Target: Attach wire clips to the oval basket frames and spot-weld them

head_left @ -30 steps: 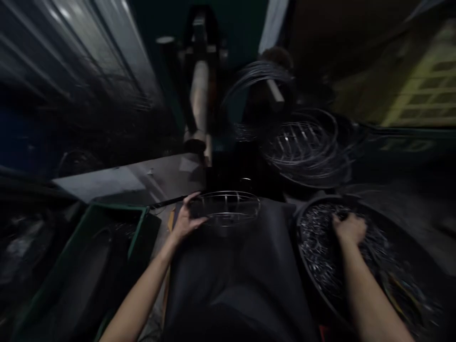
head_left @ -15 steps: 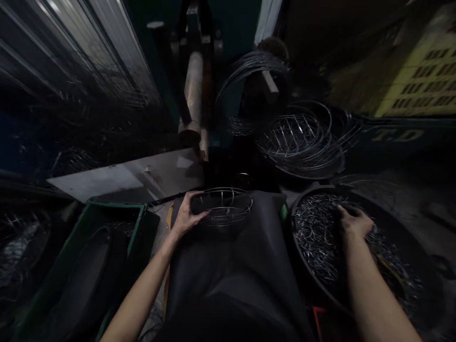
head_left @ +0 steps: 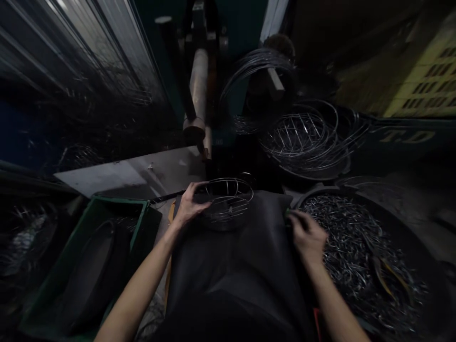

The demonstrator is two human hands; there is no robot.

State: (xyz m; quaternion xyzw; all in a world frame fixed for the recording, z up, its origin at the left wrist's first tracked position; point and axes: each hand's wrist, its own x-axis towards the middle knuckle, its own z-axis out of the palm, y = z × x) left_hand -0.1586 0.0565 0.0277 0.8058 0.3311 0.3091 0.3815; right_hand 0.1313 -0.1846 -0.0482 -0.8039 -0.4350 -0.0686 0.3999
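Observation:
My left hand [head_left: 192,204] grips the left edge of a round wire frame [head_left: 230,202], thumb and fingers pinching its rim. The frame rests over the dark cloth [head_left: 235,256] in front of me, slightly tilted. To the right, my right hand [head_left: 307,235] is closed beside the cloth's right edge, near a small green thing [head_left: 288,213]. Whatever lies within its fingers is too dark and blurred to make out. A wide black basin [head_left: 423,247] full of short metal wire pieces [head_left: 342,228] stands right of that hand, with yellow-handled pliers [head_left: 386,280] on the pieces.
Ahead stands a machine with a thick cylindrical arm [head_left: 199,85]. Wire hoops [head_left: 306,137] are piled in a pan behind the basin. A green crate [head_left: 140,223] is at the left, beside a pale board [head_left: 107,178]. A yellow crate [head_left: 427,80] sits at the upper right.
My right hand has moved left from above the wire pieces to the cloth's right edge, uncovering the pliers. My left hand still holds the wire frame, which is tilted a little differently.

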